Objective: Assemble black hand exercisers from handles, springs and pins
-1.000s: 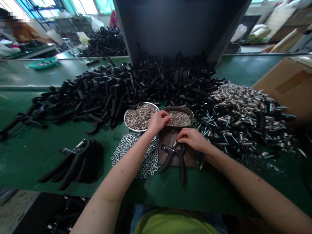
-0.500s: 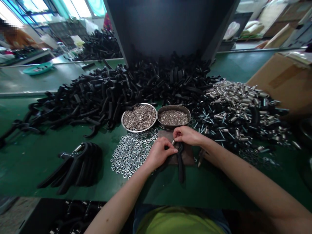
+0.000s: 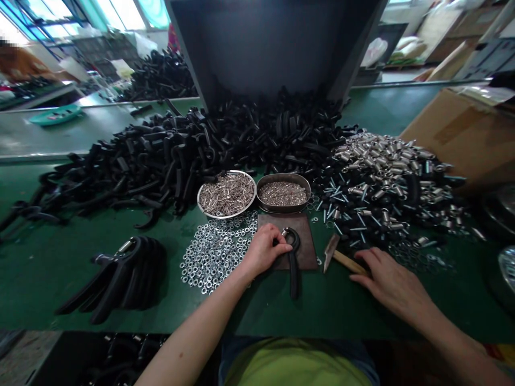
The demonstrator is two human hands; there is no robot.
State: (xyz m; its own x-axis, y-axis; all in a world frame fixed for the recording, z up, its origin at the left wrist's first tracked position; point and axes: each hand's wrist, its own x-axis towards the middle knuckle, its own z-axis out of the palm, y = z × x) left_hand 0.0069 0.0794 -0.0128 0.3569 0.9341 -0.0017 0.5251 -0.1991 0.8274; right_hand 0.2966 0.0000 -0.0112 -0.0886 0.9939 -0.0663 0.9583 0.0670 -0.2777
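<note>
Beneath my left hand (image 3: 265, 247), a black curved plastic clamp handle (image 3: 294, 262) lies partly on a flat metal plate (image 3: 309, 252). My left thumb and fingers pinch it near its ring-shaped top, where a small metal spring (image 3: 285, 232) shows. The pinched spot itself is hidden by the fingertips. To the right, my right hand (image 3: 388, 279) has its thumb and fingers apart on either side of the wooden grip end of a hammer (image 3: 349, 262). The hammer rests on the green table; whether the fingers touch it is unclear.
Behind the plate stand a dish of metal pins (image 3: 227, 194) and a tin of small rivets (image 3: 284, 194). Loose nuts (image 3: 215, 254) spread left. Assembled clamps (image 3: 134, 273) stand farther left. Black handles (image 3: 161, 155) pile behind; springs (image 3: 382, 155) heap right, by a cardboard box (image 3: 462, 134).
My right hand has left the spring at the clamp handle's top and moved right and nearer to me, to the hammer's grip. My left hand keeps its pinch on the handle.
</note>
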